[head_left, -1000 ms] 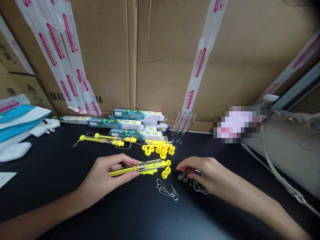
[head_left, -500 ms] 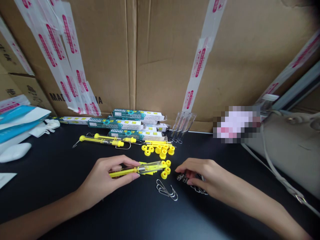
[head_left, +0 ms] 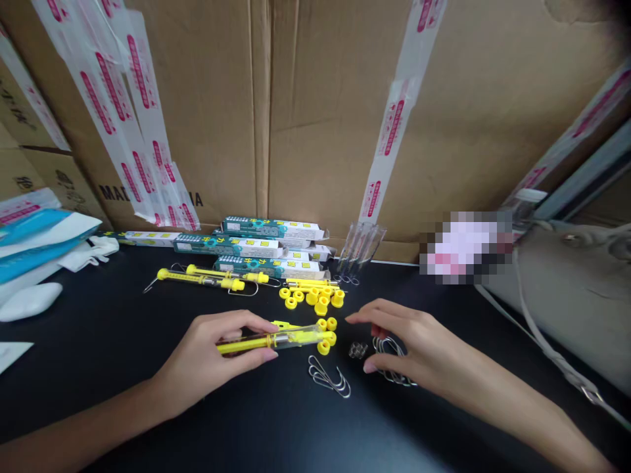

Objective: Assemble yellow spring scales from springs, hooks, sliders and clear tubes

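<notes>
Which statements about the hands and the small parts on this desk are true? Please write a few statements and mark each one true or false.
1. The left hand holds a clear tube with a yellow rod. True.
2. The right hand holds the same tube. False: it is apart from the tube, over wire hooks.
3. The yellow rings are inside a box. False: they lie loose on the black table.
4. A small metal spring lies on the table near the right hand. True.
</notes>
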`<action>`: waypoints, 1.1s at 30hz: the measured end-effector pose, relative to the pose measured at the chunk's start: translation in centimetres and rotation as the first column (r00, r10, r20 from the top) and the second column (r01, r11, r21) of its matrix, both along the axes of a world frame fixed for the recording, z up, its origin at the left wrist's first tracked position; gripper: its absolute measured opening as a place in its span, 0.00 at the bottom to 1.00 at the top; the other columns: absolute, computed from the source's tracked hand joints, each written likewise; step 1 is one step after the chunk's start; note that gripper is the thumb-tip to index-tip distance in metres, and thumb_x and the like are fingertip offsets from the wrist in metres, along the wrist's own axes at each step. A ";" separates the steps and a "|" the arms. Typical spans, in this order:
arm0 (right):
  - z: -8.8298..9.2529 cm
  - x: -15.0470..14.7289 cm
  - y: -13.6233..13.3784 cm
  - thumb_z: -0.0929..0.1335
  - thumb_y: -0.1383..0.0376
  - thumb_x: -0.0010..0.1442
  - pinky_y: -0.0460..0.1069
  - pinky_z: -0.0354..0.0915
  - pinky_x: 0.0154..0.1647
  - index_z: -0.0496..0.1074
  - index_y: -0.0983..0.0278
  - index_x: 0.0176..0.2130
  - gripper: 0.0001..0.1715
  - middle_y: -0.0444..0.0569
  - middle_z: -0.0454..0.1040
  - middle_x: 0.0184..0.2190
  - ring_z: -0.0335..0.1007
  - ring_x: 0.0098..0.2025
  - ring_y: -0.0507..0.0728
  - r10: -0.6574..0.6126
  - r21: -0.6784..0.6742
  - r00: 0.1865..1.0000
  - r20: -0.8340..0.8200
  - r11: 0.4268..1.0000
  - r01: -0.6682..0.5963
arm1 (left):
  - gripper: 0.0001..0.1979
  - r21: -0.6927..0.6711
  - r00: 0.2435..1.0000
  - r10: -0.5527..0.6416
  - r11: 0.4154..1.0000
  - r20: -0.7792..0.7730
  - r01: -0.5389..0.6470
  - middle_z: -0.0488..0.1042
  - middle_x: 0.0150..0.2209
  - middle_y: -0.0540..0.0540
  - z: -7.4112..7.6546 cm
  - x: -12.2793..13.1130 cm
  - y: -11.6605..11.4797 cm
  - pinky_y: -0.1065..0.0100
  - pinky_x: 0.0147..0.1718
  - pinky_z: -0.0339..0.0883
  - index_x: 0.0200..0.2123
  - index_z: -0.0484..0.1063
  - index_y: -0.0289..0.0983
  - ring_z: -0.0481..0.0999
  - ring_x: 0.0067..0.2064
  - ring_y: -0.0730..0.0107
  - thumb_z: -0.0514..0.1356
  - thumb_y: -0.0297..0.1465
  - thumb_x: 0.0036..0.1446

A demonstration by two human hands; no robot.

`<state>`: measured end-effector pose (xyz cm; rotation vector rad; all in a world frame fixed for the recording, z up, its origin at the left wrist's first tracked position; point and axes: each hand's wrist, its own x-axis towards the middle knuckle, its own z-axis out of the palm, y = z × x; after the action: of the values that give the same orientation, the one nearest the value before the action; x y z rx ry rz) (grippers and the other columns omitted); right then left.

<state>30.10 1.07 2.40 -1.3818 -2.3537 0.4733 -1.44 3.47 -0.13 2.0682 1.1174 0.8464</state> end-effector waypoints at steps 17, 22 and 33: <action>-1.3 -6.3 -2.6 0.67 0.66 0.68 0.46 0.69 0.43 0.72 0.58 0.49 0.10 0.44 0.77 0.42 0.76 0.40 0.53 0.001 0.123 0.930 -0.369 0.991 0.048 | 0.14 -0.049 0.994 -0.104 0.993 0.040 0.106 0.82 0.37 0.50 0.1 -0.1 0.0 0.72 0.31 0.70 0.40 0.81 0.42 0.77 0.31 0.68 0.72 0.38 0.49; -0.5 -4.3 -1.5 0.67 0.64 0.66 0.46 0.67 0.39 0.74 0.57 0.46 0.08 0.44 0.78 0.40 0.75 0.38 0.54 -0.116 0.096 0.919 -0.376 0.982 0.163 | 0.18 -0.235 0.997 0.017 0.972 0.080 0.002 0.81 0.31 0.50 -0.3 0.0 0.4 0.73 0.23 0.66 0.44 0.80 0.42 0.76 0.26 0.68 0.69 0.42 0.52; -0.2 -5.9 -2.8 0.58 0.50 0.71 0.45 0.52 0.23 0.70 0.62 0.31 0.26 0.38 0.62 0.20 0.56 0.22 0.50 -0.228 -0.326 0.907 -0.354 0.939 0.109 | 0.20 0.256 0.979 0.120 0.964 -0.166 -0.075 0.68 0.26 0.52 0.0 -0.5 -0.6 0.70 0.30 0.62 0.29 0.66 0.40 0.70 0.27 0.71 0.42 0.37 0.71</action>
<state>24.21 -1.69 2.20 -1.4472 -1.8759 0.9876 -1.90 2.89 -0.13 2.3513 1.2739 0.9000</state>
